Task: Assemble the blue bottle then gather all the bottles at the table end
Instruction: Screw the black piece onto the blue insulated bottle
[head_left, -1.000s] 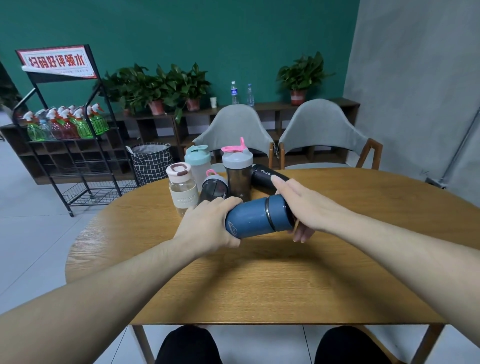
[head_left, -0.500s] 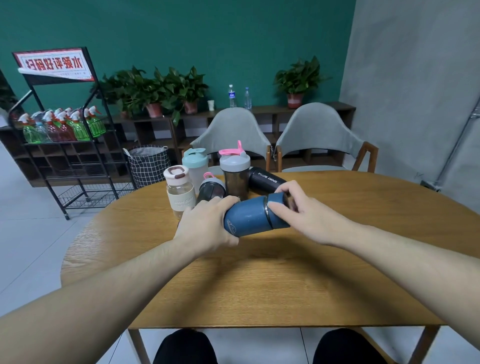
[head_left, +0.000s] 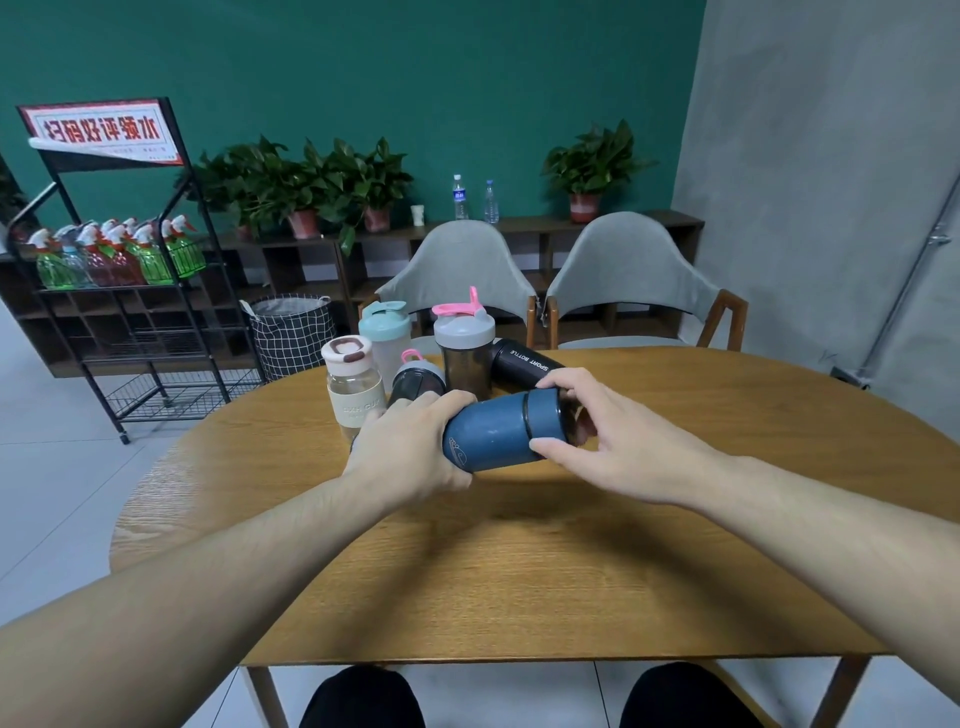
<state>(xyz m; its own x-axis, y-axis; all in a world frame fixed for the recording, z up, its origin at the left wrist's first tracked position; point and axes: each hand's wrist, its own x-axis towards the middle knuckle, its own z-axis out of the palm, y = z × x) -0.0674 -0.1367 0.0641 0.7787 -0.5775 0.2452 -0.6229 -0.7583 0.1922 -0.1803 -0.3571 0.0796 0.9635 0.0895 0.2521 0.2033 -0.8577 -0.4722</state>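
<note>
The blue bottle lies sideways above the wooden table, held between both hands. My left hand wraps its base end. My right hand grips the blue cap at the other end, thumb below and fingers over the top. Behind them stand a clear bottle with a cream sleeve, a mint-lidded bottle, a small dark bottle with a pink loop and a grey-lidded shaker with a pink flip top. A black sport bottle lies on its side.
Two grey chairs stand at the table's far side. A black metal rack with spray bottles and a checked basket stand at the left. Potted plants line a low shelf on the green wall.
My right hand shifted from lying flat over the cap to gripping it with thumb and fingers, turning round it. The blue bottle stayed in my left hand.
</note>
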